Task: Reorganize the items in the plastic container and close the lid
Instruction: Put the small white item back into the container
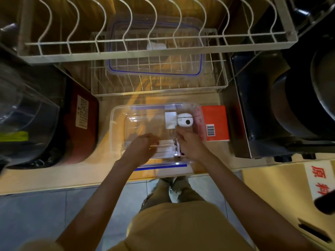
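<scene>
Nearest me, both my hands are down inside the plastic container (116, 127), which sits open at the front edge of the desk (54, 174), straight ahead of my legs. My left hand (140, 148) is curled, fingers bent over the flat white packets (165, 148) lying at the near end of the container; it touches them, and a thin stick-like thing seems pinched at my fingertips, though the blur keeps me from being sure I have a real hold. My right hand (190, 145) is half closed just beside them, fingers resting on a slim upright item (178, 148) against the packets; whether I am gripping it or only steadying it I cannot tell. I judge I am squaring these flat things together at the near end so they lie low enough for the lid to seat

Further in, a white adapter (170, 120) and a small round white device (184, 121) sit side by side at the far right of the container, already tucked out of the way. An orange box (215, 123) lies on the desk just outside the right wall

Beyond that, the clear lid (155, 69) with its blue seal rests in the wire rack (220, 84), well apart from the container, parked there to leave my hands room; closing is not yet begun
</scene>
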Motion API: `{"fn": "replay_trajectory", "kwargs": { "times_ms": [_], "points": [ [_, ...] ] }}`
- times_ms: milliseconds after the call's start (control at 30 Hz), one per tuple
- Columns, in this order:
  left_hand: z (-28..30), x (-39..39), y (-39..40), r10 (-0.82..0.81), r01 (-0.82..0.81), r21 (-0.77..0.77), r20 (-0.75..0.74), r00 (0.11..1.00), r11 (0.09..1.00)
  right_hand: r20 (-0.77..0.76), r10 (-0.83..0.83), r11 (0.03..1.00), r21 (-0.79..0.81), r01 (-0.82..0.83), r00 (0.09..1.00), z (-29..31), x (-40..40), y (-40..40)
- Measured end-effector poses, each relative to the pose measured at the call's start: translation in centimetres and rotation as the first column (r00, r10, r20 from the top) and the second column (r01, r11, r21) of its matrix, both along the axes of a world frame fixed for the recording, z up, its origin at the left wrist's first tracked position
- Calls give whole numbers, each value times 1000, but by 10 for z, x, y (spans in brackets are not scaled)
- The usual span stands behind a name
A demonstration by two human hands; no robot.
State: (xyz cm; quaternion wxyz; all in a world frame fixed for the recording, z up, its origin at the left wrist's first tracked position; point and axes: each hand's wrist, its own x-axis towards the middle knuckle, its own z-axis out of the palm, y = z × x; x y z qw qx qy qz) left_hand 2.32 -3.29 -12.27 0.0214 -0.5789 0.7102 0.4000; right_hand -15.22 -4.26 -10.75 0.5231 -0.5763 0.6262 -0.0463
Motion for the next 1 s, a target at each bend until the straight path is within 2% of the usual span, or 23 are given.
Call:
{"fn": "replay_trajectory", "kwargs": {
  "times_ms": [167,367,500,633,800,933,1000],
  "points": [
    [4,-4,4,48,-49,29,5,999,998,32,-2,999,-47,3,999,0,1,2],
    [8,-7,11,95,-94,-21,35,995,995,103,-75,993,-80,83,992,13,-4,1],
    [13,-11,10,101,-100,-24,28,995,995,198,-189,976,-74,207,962,27,-15,1],
    [23,-25,-7,55,-53,-62,28,998,997,281,-381,898,-113,425,881,38,-34,6],
    [47,-67,-45,7,-9,-123,-17,1000,992,336,-668,695,-36,718,664,43,-59,21],
    [62,-108,-74,-118,94,-193,-117,986,977,351,-878,417,221,882,327,40,-69,32],
    [60,-127,-87,-155,128,-219,-115,981,967,309,-937,275,362,891,164,37,-73,35]
  ]
}}
